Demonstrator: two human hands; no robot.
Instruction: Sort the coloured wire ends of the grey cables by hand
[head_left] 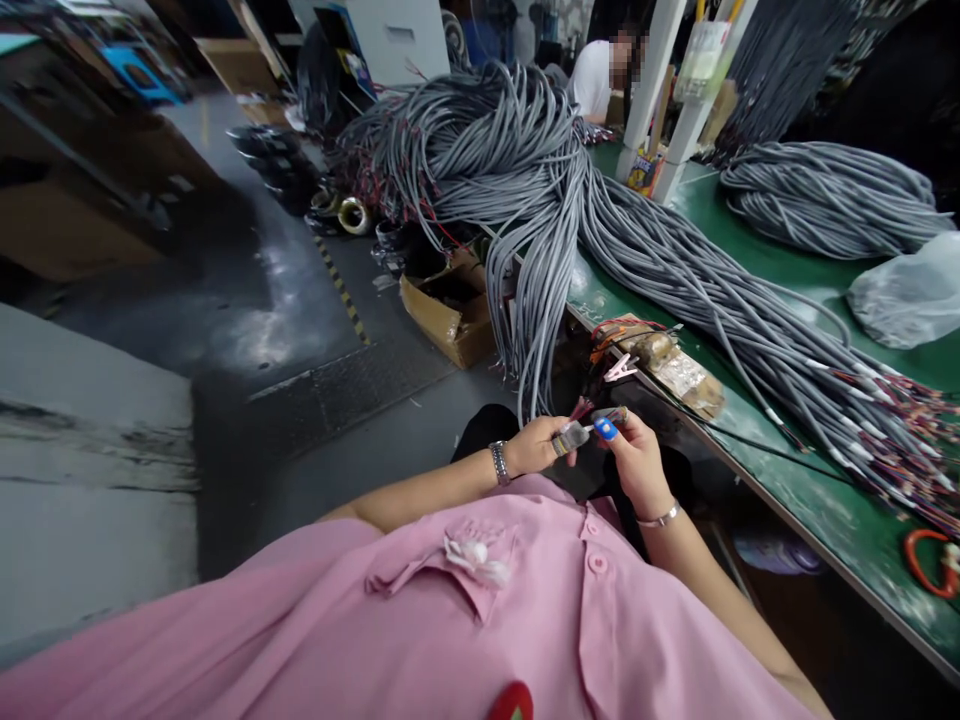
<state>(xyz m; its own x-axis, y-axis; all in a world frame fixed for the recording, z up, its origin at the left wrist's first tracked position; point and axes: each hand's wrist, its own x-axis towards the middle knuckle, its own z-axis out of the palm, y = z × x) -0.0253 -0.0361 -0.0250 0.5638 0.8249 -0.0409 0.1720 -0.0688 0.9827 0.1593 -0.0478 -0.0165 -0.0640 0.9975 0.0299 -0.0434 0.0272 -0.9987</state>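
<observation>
- Left hand (536,447): closed on thin reddish wires (580,408) beside the green table's (840,540) near edge, maybe keeping them still.
- Right hand (637,460): pinched, seemingly on a thin pale wire end (589,428).
- Long grey cables (536,300) droop over that edge, perhaps for reach.

The counter (847,530) runs along your right, stretching forward. A long cable bundle (697,270) lies along it, wire ends to the right, and meets a cable heap (487,140) ahead of you. Loose lengths hang over the near edge, right of a cardboard box (480,335) on the floor (375,430). Behind the bundle sit a cable coil (832,195) and a plastic bag (907,290). Your left fingers (571,438) and right fingers (630,428) are before your body, with wires (581,408) at them, left of the counter.
</observation>
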